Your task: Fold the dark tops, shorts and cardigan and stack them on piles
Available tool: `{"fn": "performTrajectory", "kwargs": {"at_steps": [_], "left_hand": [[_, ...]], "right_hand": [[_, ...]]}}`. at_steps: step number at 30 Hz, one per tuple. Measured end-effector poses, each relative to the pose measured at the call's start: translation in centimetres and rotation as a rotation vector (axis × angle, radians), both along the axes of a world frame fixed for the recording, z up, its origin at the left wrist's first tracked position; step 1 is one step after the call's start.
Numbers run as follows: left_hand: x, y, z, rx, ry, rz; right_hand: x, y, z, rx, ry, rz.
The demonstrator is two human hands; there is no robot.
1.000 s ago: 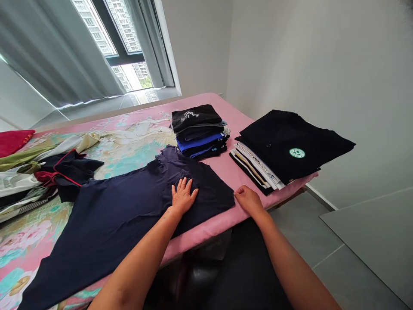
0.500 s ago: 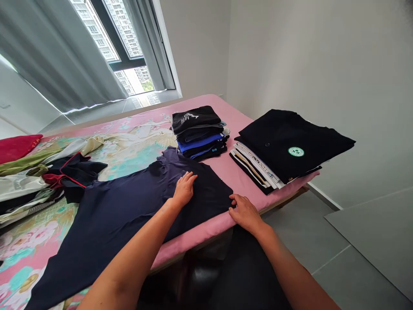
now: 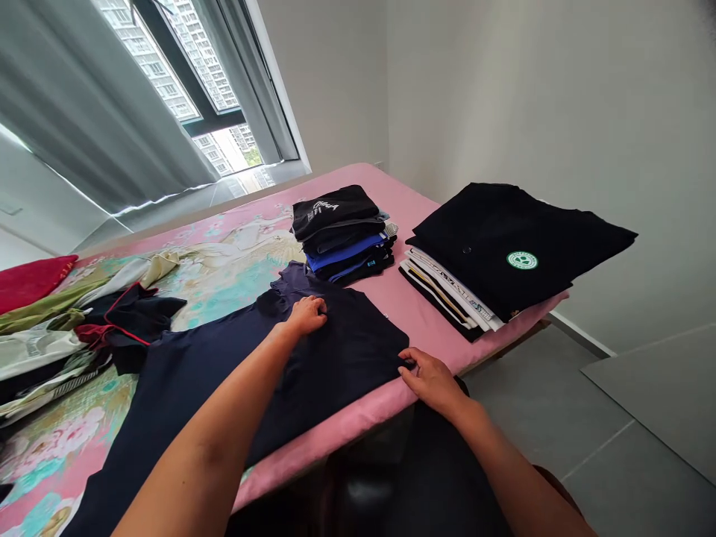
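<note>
The smooth navy-blue fabric garment (image 3: 347, 347) lies spread, unfolded, along the pink-edged floral bed (image 3: 414, 195). My left hand (image 3: 305, 315) rests on it, fingers loosely bent; my right hand's (image 3: 432, 379) thumb and forefinger stand slightly apart at its corner. I can't tell whether either pinches cloth. Two stacks are folded: dark-and-blue clothes (image 3: 345, 237) and black-topped, white-edged clothes (image 3: 503, 257). The loose multicoloured clothing heap (image 3: 53, 339) remains unfolded.
</note>
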State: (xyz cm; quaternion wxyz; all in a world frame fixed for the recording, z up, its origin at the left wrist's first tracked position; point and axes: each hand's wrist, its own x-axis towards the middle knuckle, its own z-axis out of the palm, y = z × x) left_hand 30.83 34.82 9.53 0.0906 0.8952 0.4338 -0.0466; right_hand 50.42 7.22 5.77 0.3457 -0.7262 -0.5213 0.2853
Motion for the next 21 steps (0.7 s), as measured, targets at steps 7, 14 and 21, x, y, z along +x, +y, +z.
{"fn": "performTrajectory", "kwargs": {"at_steps": [7, 14, 21], "left_hand": [[-1.1, 1.5, -0.2, -0.085, -0.035, 0.041], [-1.8, 2.9, -1.5, -0.133, -0.174, 0.132], [-2.0, 0.8, -2.8, 0.029, -0.382, 0.245]], "right_hand": [[-0.3, 0.3, -0.7, -0.025, 0.032, -0.098], [-0.7, 0.6, -1.7, -0.034, -0.062, -0.171], [-0.7, 0.6, -2.6, -0.006, -0.086, -0.209]]}}
